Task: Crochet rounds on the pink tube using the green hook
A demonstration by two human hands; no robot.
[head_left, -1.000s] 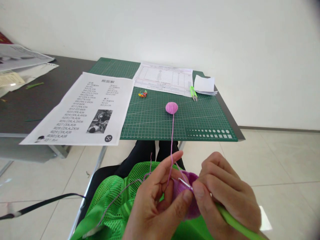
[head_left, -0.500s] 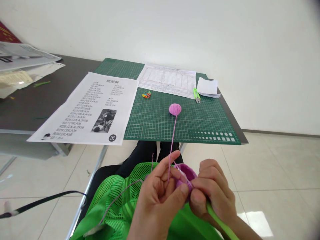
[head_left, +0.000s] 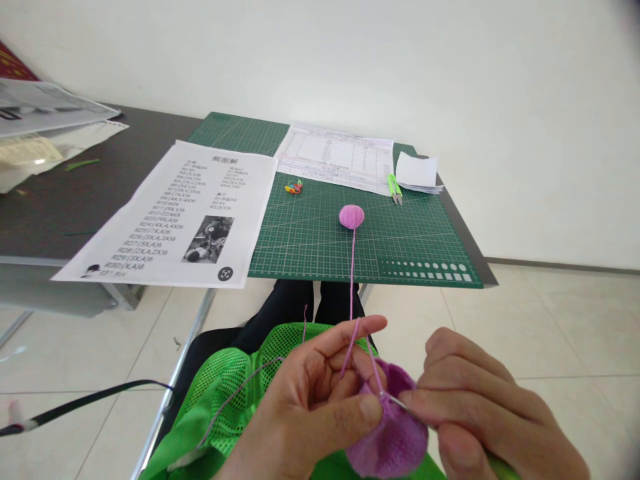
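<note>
Pinched between the thumb and fingers of my left hand (head_left: 320,400) is the edge of a pink-purple crochet piece (head_left: 395,440), cupped like a small bowl. Pink yarn (head_left: 353,280) runs over my raised left index finger, down from a yarn ball (head_left: 351,217) on the mat. My right hand (head_left: 480,400) grips a crochet hook (head_left: 397,401) with a green handle, mostly hidden in the palm. Its metal tip meets the stitches at the piece's rim, where the yarn strand joins.
A green cutting mat (head_left: 310,233) covers part of the dark table (head_left: 165,123). On it lie a printed pattern sheet (head_left: 165,213), a form (head_left: 340,157), colourful stitch markers (head_left: 294,188), green thread snips (head_left: 395,188) and white paper slips (head_left: 417,171). A loose yarn tail (head_left: 230,400) crosses my green mesh garment.
My right hand has moved right and slightly down, and the hook's metal shaft now shows. The crochet piece has swung lower and more of its outside is visible. My left index finger has tipped rightward.
</note>
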